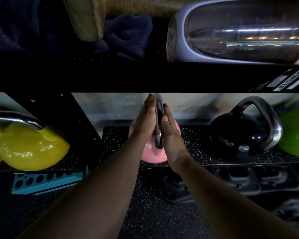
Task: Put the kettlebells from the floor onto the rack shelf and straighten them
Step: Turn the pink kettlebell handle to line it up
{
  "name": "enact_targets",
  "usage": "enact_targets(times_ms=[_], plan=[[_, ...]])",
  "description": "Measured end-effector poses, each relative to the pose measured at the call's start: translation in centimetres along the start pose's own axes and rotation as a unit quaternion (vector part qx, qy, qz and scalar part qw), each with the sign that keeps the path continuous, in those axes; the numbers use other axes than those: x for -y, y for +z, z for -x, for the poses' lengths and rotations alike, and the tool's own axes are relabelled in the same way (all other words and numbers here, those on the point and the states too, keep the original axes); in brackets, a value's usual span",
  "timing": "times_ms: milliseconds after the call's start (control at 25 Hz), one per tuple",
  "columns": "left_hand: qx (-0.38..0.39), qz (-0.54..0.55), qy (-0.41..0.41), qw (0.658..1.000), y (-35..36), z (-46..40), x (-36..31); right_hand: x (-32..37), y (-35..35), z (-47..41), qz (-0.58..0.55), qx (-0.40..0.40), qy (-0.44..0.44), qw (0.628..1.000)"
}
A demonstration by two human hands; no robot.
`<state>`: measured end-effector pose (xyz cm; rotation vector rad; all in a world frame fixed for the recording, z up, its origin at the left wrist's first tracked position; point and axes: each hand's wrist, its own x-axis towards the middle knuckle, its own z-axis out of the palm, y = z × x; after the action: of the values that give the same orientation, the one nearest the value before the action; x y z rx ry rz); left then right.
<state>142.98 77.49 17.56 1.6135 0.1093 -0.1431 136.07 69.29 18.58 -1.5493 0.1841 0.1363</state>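
the pink kettlebell [154,155] sits on the rack shelf [193,145], near the front edge. its dark handle [159,118] stands up and is seen edge-on, so its loop runs from front to back. the left hand [145,121] and the right hand [171,133] press flat on each side of the handle, fingers straight, not curled. a black kettlebell [231,135] sits to the right, a yellow kettlebell [33,147] to the left.
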Motion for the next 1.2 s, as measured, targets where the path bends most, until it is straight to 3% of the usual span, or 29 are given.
enact_targets(times_ms=[640,920,1000,1120,1200], plan=[[-0.017,-0.034,-0.023,0.999,-0.5,0.1,0.3,0.0,0.0,0.1,0.012,0.009,-0.007,1.0],[-0.021,-0.167,0.019,0.986,-2.4,1.8,-1.9,2.1,-1.4,0.4,0.101,0.043,0.005,0.994],[0.009,-0.232,0.033,0.972,-4.4,3.7,-2.2,3.8,-2.7,0.4,0.222,0.03,-0.02,0.974],[0.044,-0.32,0.032,0.946,-8.3,6.7,-1.9,5.8,-3.6,0.9,0.402,-0.026,-0.159,0.901],[0.023,-0.377,0.039,0.925,-10.9,8.4,-1.8,6.5,-2.4,1.5,0.461,-0.004,-0.221,0.859]])
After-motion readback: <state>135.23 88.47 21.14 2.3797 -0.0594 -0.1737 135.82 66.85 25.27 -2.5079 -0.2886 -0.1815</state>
